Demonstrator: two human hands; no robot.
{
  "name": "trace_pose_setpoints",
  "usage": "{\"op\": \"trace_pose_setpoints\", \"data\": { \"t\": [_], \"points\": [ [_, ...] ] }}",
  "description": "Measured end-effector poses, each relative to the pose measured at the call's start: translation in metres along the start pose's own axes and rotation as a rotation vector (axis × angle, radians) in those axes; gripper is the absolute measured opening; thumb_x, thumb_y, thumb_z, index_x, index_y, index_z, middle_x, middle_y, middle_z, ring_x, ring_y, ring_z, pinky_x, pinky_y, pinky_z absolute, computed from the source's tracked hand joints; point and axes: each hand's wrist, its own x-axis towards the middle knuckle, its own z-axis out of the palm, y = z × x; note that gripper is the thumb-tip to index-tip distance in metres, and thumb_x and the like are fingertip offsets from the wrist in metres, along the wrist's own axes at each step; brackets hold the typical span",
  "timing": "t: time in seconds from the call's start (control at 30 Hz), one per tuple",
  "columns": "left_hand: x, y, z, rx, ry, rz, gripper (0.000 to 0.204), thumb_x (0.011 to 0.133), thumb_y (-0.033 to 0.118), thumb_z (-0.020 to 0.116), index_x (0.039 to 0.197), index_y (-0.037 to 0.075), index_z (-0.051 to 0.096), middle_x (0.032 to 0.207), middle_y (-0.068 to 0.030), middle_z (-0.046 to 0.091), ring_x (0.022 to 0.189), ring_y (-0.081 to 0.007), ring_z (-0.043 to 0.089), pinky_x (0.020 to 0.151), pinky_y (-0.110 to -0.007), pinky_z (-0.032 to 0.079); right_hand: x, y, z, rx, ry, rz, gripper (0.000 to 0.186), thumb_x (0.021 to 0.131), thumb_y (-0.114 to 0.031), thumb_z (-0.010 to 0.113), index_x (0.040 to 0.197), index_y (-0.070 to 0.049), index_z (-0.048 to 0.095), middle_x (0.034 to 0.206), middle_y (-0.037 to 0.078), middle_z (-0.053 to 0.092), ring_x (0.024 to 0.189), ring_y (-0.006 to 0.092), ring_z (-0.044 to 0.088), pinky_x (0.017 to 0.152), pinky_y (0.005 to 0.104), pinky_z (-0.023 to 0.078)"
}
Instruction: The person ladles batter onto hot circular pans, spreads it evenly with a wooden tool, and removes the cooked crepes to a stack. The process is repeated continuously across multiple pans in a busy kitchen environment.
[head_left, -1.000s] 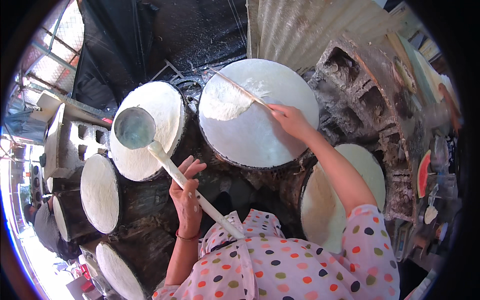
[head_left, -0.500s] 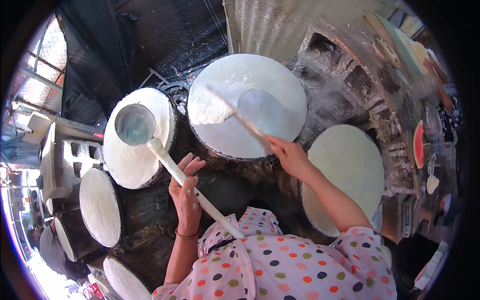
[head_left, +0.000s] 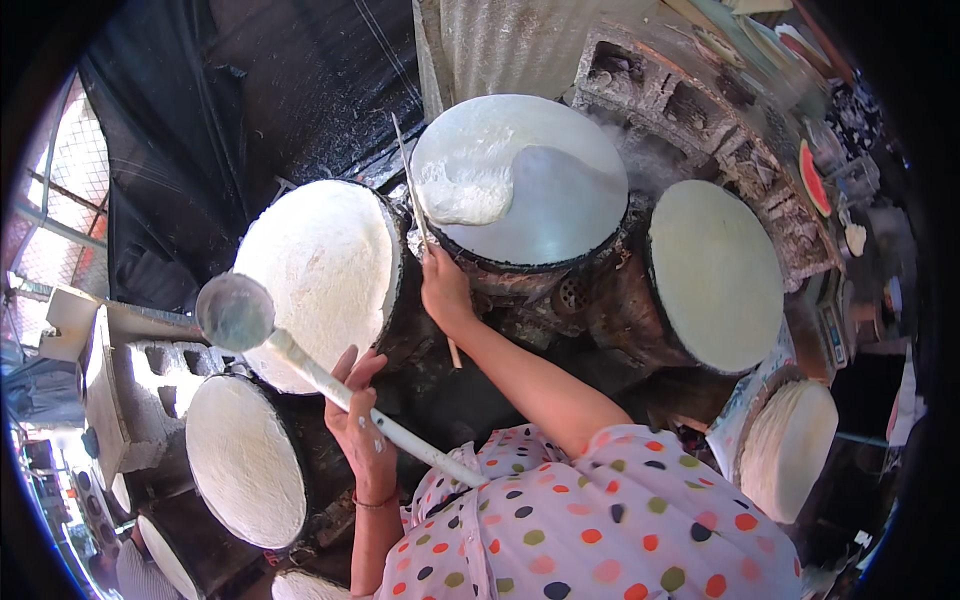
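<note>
My left hand (head_left: 362,440) is closed around the pale handle of a long ladle (head_left: 235,312), some of its fingers loosely raised. The ladle's round bowl hangs by the lower left edge of a griddle coated with a white sheet (head_left: 315,270). In my right hand (head_left: 445,290) is a thin wooden stick (head_left: 409,185), tilted upright at the left rim of the middle round griddle (head_left: 565,230). White batter (head_left: 470,195) lies thick on that griddle's left side, with a thinner layer across its far part and a bare grey patch near the front.
To the right stands another round griddle (head_left: 715,275) with a pale sheet; a white-coated one (head_left: 245,460) is at the lower left. A stack of pale round sheets (head_left: 800,450) sits at the lower right. Concrete blocks (head_left: 690,100) line the back right, near a watermelon slice (head_left: 813,178).
My right hand has drawn the stick off the middle griddle's batter, leftward to its rim. The ladle bowl has moved toward the left griddle's lower edge. The whole view has shifted.
</note>
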Motion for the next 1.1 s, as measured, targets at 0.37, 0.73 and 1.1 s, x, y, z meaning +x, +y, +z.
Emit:
{"op": "trace_pose_setpoints", "data": {
  "t": [0.37,0.73,1.1],
  "points": [
    [-0.013,0.008,-0.067,-0.115,-0.063,0.044,0.061,0.078,0.014,0.048,0.131,-0.014,0.039,0.109,-0.0205,0.064,0.118,-0.0301,0.053,0.111,-0.042,0.028,-0.094,-0.008,0.001,0.578,0.127,0.621,0.022,0.102,-0.029,0.032,0.111,-0.014,0.045,0.066,0.002,0.042,0.04,0.0124,0.04,0.035,0.0323,0.043],
    [-0.025,0.01,-0.082,-0.172,-0.146,0.014,0.061,0.074,0.01,0.048,0.129,-0.015,0.042,0.109,-0.0201,0.065,0.118,-0.0283,0.054,0.111,-0.04,0.03,-0.108,-0.004,-0.016,0.248,0.123,0.356,0.02,0.1,-0.024,0.031,0.103,-0.01,0.045,0.062,0.004,0.044,0.038,0.0176,0.043,0.035,0.0341,0.043],
    [-0.031,0.008,-0.055,-0.115,-0.226,-0.017,0.059,0.08,0.013,0.046,0.133,-0.013,0.04,0.112,-0.0192,0.064,0.118,-0.0254,0.054,0.108,-0.036,0.034,-0.123,0.021,-0.112,0.359,0.115,0.567,0.017,0.1,-0.021,0.034,0.099,-0.01,0.047,0.059,0.006,0.048,0.036,0.0164,0.046,0.031,0.0329,0.039]
  ]
}}
